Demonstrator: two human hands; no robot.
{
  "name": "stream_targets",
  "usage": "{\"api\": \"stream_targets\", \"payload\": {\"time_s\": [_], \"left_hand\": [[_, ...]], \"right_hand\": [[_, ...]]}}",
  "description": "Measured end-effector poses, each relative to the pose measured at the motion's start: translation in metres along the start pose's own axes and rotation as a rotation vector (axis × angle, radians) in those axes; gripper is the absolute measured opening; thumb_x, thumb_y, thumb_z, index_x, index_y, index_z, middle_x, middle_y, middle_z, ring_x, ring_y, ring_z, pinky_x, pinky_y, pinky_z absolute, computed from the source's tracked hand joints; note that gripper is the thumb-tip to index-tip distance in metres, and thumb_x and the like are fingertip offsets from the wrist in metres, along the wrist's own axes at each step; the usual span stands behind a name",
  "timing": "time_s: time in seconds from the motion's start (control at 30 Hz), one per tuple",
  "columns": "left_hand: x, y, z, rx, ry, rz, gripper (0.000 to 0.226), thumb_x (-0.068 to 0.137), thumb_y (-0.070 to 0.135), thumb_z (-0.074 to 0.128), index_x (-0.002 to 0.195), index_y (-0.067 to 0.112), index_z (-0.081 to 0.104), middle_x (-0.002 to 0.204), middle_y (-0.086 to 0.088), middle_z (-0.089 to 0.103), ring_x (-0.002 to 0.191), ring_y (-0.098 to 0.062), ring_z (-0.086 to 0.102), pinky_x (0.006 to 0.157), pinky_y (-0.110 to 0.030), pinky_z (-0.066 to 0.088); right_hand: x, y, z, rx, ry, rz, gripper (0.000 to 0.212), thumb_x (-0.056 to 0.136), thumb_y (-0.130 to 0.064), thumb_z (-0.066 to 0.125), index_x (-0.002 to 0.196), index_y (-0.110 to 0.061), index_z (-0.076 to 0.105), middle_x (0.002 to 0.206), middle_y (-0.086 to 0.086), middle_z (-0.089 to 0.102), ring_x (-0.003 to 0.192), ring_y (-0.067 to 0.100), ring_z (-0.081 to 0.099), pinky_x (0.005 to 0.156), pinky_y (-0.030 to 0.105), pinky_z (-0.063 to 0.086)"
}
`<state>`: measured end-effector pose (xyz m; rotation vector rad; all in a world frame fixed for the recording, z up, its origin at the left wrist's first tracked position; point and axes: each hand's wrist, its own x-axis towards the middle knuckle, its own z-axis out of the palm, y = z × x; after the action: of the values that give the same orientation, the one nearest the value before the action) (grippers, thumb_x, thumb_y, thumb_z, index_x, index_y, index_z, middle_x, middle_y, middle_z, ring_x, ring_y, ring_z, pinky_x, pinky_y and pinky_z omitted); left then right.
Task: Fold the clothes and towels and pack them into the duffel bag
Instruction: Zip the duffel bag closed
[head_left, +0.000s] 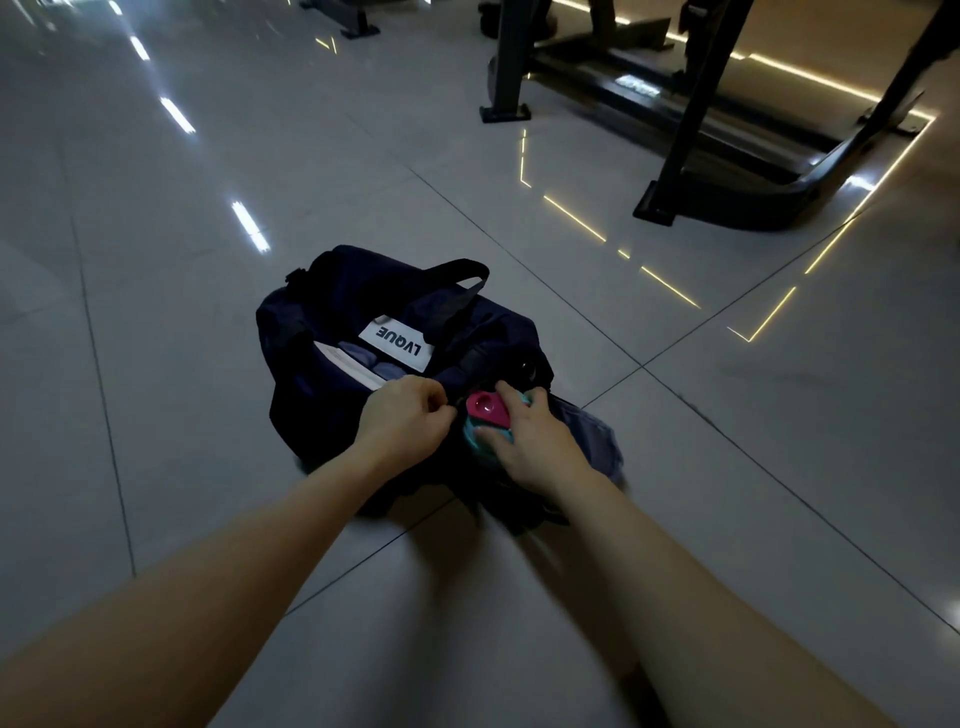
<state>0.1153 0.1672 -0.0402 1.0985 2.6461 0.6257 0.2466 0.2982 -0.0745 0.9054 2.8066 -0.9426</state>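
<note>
Duffel bag (332, 312) sits on the floor (156, 260) in front of me, soft & floppy, so my left hand (402, 415) pinches its rim by the opening. Right hand (530, 441) curls round the bottle (485, 408) at the bag's near end. It's hard, prob slick, so grip below the lid.

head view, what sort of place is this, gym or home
Most likely a gym: black exercise-machine frames stand on a glossy tiled floor, and the right hand holds a teal bottle at the open duffel bag, which the left hand pinches.
</note>
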Motion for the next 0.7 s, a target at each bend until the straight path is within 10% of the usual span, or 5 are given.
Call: {"api": "stream_targets", "payload": {"time_s": [0.23, 0.37, 0.7], "left_hand": [[-0.015, 0.005, 0.004, 0.126, 0.119, 0.251, 0.025, 0.086, 0.034, 0.07, 0.065, 0.023, 0.06, 0.059, 0.006, 0.058, 0.061, -0.02, 0.058, 0.059, -0.03, 0.038], [-0.017, 0.005, 0.009, 0.179, 0.058, 0.165, 0.023, 0.088, 0.035, 0.066, 0.072, 0.018, 0.064, 0.068, 0.001, 0.061, 0.071, -0.025, 0.062, 0.063, -0.033, 0.047], [-0.022, 0.003, 0.003, 0.25, 0.138, 0.469, 0.022, 0.078, 0.024, 0.062, 0.059, 0.016, 0.058, 0.054, -0.002, 0.055, 0.051, -0.027, 0.053, 0.058, -0.028, 0.024]], "right_hand": [[0.0, -0.011, 0.002, -0.082, 0.049, -0.005, 0.075, 0.092, -0.049, 0.063, 0.151, -0.02, 0.027, 0.149, 0.012, 0.03, 0.119, 0.044, 0.054, 0.094, 0.048, 0.05], [-0.005, 0.002, 0.012, 0.494, 0.044, 0.204, 0.102, 0.072, -0.052, 0.084, 0.15, -0.018, 0.028, 0.132, 0.004, 0.057, 0.114, 0.026, 0.061, 0.097, 0.046, 0.053], [0.011, 0.01, 0.006, 0.589, -0.139, 0.114, 0.041, 0.092, -0.041, 0.069, 0.121, -0.016, 0.056, 0.11, 0.008, 0.067, 0.096, 0.025, 0.067, 0.074, 0.037, 0.057]]}}
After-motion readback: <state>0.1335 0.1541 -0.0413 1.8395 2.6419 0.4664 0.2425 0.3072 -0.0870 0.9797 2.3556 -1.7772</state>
